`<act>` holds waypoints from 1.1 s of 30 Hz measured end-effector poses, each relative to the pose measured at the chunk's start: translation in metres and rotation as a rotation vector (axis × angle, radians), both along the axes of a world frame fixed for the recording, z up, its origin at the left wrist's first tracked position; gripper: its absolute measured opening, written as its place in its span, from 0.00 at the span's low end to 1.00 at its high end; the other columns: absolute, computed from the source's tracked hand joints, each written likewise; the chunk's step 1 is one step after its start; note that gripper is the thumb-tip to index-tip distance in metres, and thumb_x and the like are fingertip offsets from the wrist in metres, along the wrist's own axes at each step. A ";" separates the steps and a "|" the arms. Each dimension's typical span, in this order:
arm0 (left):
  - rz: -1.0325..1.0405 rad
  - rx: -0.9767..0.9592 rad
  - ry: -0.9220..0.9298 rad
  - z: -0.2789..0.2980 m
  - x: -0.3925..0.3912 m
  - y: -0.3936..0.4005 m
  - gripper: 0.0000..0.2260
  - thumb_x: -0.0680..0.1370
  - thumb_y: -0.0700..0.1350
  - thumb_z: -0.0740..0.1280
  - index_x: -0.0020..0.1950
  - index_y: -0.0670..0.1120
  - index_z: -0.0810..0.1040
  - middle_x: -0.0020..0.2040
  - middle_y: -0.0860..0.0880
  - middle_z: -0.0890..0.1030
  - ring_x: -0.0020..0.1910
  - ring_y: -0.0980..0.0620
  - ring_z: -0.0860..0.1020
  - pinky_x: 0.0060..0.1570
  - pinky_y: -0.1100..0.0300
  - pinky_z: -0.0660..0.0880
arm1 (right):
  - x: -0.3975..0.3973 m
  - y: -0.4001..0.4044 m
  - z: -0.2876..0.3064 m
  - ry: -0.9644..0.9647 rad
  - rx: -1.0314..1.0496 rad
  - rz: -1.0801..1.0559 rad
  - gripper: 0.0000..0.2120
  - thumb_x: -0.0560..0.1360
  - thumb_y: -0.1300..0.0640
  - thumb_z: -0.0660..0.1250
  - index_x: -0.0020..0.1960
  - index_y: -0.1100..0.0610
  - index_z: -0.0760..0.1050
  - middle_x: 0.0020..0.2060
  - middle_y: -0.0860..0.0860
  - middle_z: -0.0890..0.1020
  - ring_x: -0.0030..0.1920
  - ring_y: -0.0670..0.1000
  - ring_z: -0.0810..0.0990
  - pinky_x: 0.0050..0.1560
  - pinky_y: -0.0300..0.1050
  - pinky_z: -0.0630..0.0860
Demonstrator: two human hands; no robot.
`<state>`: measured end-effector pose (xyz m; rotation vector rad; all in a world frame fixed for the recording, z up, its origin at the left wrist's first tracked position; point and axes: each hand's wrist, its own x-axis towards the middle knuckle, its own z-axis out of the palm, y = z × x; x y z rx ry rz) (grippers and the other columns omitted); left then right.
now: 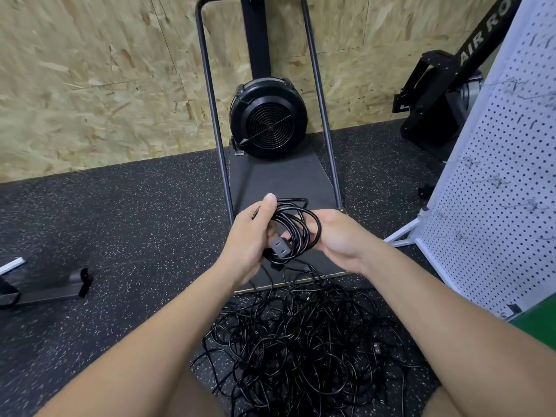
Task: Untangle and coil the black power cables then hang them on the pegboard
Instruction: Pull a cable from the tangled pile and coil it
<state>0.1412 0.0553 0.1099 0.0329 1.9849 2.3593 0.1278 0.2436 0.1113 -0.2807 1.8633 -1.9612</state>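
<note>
A: Where is the cable you're working on?

B: You hold a coiled black cable [293, 233] up in front of you, between both hands, above the floor. It's wound into several round loops, and its grey plug [279, 246] sits at the lower left of the coil, face toward you.

A: How do your hands sit on it?

B: Your left hand [251, 239] grips the left side of the coil, fingers curled round the loops, thumb [268, 206] pointing up along the top. Your right hand [340, 239] holds the right side; its fingers are tucked behind and through the loops, closed on the strands. One strand drops from the bottom of the coil toward the pile.

A: And the rest of the cables?

B: A big tangled heap of black cables [304, 335] lies on the speckled rubber floor [120, 236], just below your hands and between your knees.

A: The pegboard?

B: The white pegboard [499, 182] stands to your right on a white stand, with several wire hooks [508, 84] on it. No cable hangs there that you can see.

A: What's beyond?

B: A black fan machine [267, 118] with a metal frame stands straight ahead against a chipboard wall [90, 85]; the front of its base plate lies just under the coil. Another black machine [436, 94] leans behind the pegboard.
</note>
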 end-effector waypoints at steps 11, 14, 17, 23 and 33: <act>0.290 -0.137 0.158 0.002 -0.004 0.000 0.17 0.88 0.54 0.66 0.53 0.46 0.90 0.38 0.45 0.84 0.32 0.45 0.72 0.38 0.49 0.76 | 0.007 -0.005 -0.002 -0.100 -0.054 0.063 0.24 0.86 0.36 0.65 0.73 0.50 0.80 0.66 0.52 0.87 0.70 0.56 0.83 0.77 0.69 0.72; 0.360 -0.217 0.219 0.003 -0.004 0.004 0.16 0.89 0.52 0.65 0.52 0.48 0.90 0.47 0.48 0.90 0.37 0.42 0.80 0.40 0.49 0.79 | 0.016 -0.018 -0.004 0.007 -0.048 0.009 0.21 0.80 0.53 0.79 0.71 0.44 0.79 0.59 0.44 0.86 0.62 0.47 0.85 0.68 0.67 0.82; 0.398 -0.231 0.216 0.000 -0.006 0.007 0.16 0.89 0.54 0.65 0.52 0.49 0.90 0.44 0.47 0.88 0.33 0.49 0.77 0.38 0.49 0.77 | 0.020 -0.028 -0.008 0.035 -0.011 -0.145 0.35 0.70 0.63 0.85 0.71 0.47 0.74 0.59 0.48 0.85 0.56 0.47 0.88 0.50 0.54 0.89; 0.431 -0.157 0.154 -0.003 -0.012 0.001 0.16 0.88 0.55 0.66 0.51 0.49 0.90 0.35 0.53 0.83 0.32 0.52 0.74 0.38 0.52 0.77 | 0.014 -0.014 -0.002 -0.116 0.141 0.007 0.50 0.72 0.73 0.79 0.83 0.43 0.63 0.64 0.57 0.86 0.61 0.60 0.89 0.56 0.51 0.84; 0.496 0.194 -0.085 0.006 -0.036 -0.025 0.13 0.84 0.52 0.73 0.46 0.44 0.83 0.35 0.49 0.68 0.28 0.52 0.65 0.27 0.60 0.66 | 0.001 0.044 0.046 0.000 0.246 0.226 0.23 0.79 0.82 0.60 0.63 0.66 0.86 0.52 0.64 0.88 0.52 0.56 0.87 0.61 0.48 0.84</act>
